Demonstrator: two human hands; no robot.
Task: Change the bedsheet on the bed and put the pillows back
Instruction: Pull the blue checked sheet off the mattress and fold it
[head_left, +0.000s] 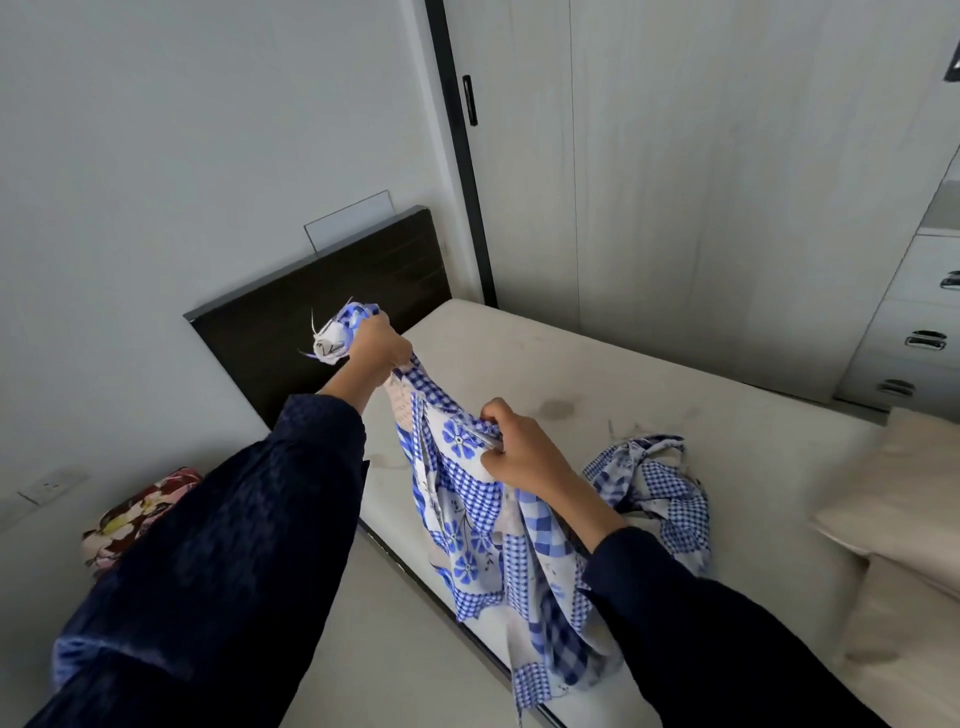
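We find the blue-and-white checked bedsheet (470, 501) bunched up in the air over the near edge of the bare mattress (597, 364), just below the middle of the view, with both hands gripping it. The left hand (378, 347) is raised at 11 o'clock of the sheet, in front of the dark headboard (291, 332). Its fingers are curled tight round a wad of the cloth, and a frayed corner sticks out past the fist toward 9 o'clock. The right hand (524, 454) sits lower, at 4 o'clock of the left one. Its fingers are curled into a fold and the thumb lies over the top, pinching the fabric.

The sheet runs between the two hands, then hangs down toward 6 o'clock past the bed's edge. Another part of it lies crumpled on the mattress at 3 o'clock of the right hand. Both arms wear dark navy sleeves (234, 519).

We see cream pillows (904, 499) stacked on the mattress at 4 o'clock, at the view's right edge. A floral-print bundle (137, 514) lies low by the wall at 8 o'clock, and a chest of drawers (919, 322) stands at 2 o'clock.
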